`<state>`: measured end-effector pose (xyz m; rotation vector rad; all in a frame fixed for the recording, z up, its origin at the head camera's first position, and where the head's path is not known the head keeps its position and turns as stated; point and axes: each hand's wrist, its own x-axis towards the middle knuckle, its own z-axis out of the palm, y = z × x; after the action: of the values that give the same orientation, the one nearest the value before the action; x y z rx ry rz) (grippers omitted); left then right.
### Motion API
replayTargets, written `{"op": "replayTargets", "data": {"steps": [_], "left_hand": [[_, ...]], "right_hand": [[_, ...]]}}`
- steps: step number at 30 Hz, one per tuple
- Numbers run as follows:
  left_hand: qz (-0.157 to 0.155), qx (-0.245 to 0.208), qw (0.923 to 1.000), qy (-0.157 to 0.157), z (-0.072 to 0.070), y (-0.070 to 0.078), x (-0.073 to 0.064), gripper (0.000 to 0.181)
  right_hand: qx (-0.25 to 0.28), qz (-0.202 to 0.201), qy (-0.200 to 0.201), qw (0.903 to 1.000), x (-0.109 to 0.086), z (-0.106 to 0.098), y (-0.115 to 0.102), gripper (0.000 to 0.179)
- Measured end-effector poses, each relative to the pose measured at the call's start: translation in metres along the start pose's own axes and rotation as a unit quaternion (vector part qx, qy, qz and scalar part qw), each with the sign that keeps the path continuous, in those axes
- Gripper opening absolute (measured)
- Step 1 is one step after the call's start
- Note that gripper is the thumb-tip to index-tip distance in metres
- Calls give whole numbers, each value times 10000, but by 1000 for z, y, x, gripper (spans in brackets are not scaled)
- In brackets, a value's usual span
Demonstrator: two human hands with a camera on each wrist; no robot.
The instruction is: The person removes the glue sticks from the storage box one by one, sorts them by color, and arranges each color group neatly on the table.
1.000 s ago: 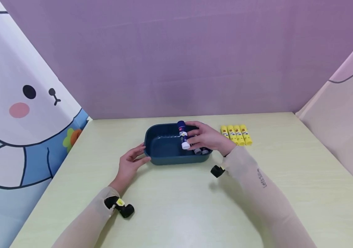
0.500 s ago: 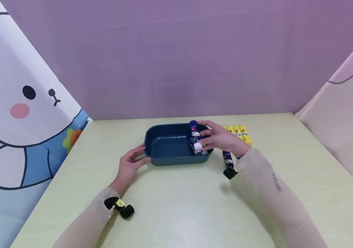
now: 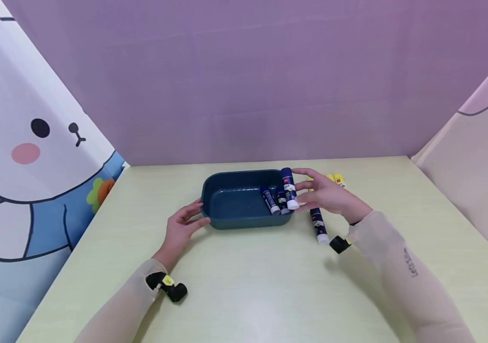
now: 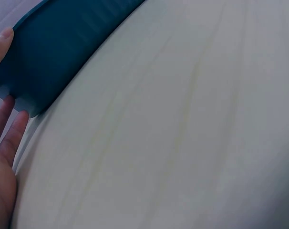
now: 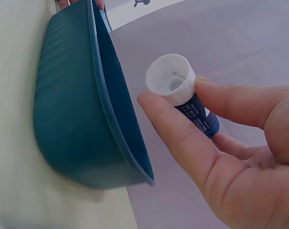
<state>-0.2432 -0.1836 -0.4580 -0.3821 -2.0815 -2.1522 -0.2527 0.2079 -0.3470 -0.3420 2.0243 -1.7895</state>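
Observation:
A dark teal basin [image 3: 239, 223] stands near the back of the table. My left hand [image 3: 184, 226] holds its front left corner, the thumb on the front wall and the fingers at the left end; the left wrist view shows the basin wall [image 4: 54, 57] between them. Above the basin's right end, my right hand [image 3: 323, 193] pinches a dark blue glue stick [image 3: 289, 188], its white end [image 5: 170, 76] tilted down toward me. Two more blue glue sticks lie inside, one [image 3: 269, 200] beside the other [image 3: 281, 200]. Another blue glue stick [image 3: 320, 227] lies on the table below my right hand.
Yellow glue sticks [image 3: 339, 179] lie behind my right hand, partly hidden by it. A purple cloth [image 3: 244, 95] hangs along the table's back edge. A printed cartoon cloth [image 3: 34, 190] borders the left side.
My right hand has moved right with the glue stick, from over the middle of the basin to its right end. The left hand keeps its place on the basin.

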Motion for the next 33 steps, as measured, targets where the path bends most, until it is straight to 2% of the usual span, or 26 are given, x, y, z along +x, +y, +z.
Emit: {"op": "replayTargets", "data": {"steps": [9,14,19,25,33], "left_hand": [[-84,52,9999,26,1,2,-1,45],[-28,39,10000,27,1,-1,-1,45],[-43,72,10000,52,2,-2,0,45],[-54,77,9999,79,3,0,1,45],[20,43,9999,89,5,2,-1,45]], "right_hand": [[-179,71,120,9997,-18,-16,8,80],[-370,156,177,9990,-28,-25,14,80],[-241,188,248,9992,-39,-37,24,83],[-181,462,357,9981,-51,-48,34,85],[47,694,274,9972,-62,-58,50,85]]}}
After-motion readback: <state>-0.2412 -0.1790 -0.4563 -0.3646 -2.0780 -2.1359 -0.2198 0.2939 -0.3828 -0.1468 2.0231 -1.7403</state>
